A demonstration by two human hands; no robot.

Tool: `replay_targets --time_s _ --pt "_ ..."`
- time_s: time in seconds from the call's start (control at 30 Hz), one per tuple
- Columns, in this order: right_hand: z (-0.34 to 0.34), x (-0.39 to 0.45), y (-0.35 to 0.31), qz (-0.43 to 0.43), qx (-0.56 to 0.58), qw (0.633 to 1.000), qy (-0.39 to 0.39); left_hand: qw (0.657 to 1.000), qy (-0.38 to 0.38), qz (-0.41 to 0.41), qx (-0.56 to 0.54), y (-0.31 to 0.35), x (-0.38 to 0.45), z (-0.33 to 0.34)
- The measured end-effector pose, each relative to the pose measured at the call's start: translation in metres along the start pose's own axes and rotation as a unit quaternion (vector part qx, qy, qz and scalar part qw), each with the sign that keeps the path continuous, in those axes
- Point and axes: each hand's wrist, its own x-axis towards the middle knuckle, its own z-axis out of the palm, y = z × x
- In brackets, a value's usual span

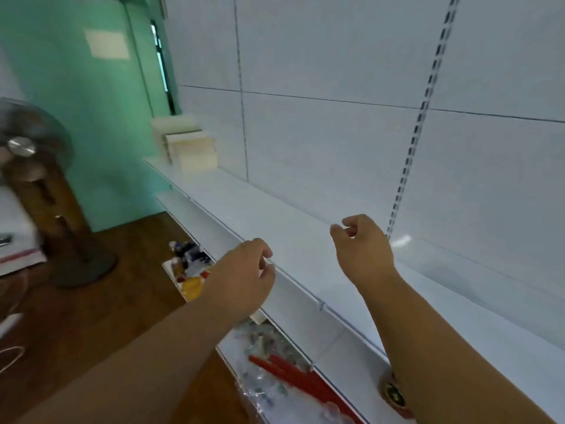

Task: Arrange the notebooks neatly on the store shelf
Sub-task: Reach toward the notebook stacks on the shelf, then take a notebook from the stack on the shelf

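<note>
Fingers (264, 249) of the left hand (241, 276) hang loosely curled with nothing between them, poised just over the front lip of the long white metal store shelf (275, 221). Fingers (348, 223) of the right hand (363, 252) are likewise slack and bent, thumb and forefinger near each other but pinching nothing visible; this hand hovers above the bare shelf surface, further in toward the white slotted back panel (336, 133).

Well beyond both hands, at the far left end of the same shelf, stand the pale cream notebooks (189, 148), apparently in two upright bundles against the back panel. Blur prevents any count.

Below the left hand, a lower white shelf (232, 347) carries clear plastic packets and red sticks (293, 374). Further left, a grey pedestal fan (33, 166) stands on the brown wooden floor (91, 316).

Assessment: both hands are empty, so the step in hand appears to be a reach between placements. The long run of shelf near the hands holds no stock. The next move calls for either hand to take up notebooks, from the far bundles or from a supply out of view, and set them square to the shelf edge.
</note>
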Motion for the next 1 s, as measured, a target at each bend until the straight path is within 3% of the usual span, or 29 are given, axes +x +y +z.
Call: replay_targets --time_s 0.23,0.53,0.83,1.0 --pt "0.14 0.074 -0.098 -0.101 0.023 0.993 -0.056 0.996 0.028 -0.08 0.016 -0.143 0.058 -0.032" --pt "0.315 0.208 -0.204 -0.154 0.053 0.98 -0.112 0.986 0.083 -0.136 0.059 -0.298 0.177 -0.083" --pt "0.542 0.306 -0.285 -0.134 0.06 0.981 -0.128 0.982 0.082 -0.158 0.057 -0.503 0.278 -0.118" --pt "0.609 0.365 -0.327 -0.109 0.058 0.988 -0.088 0.988 0.07 -0.128 0.045 -0.586 0.367 -0.146"
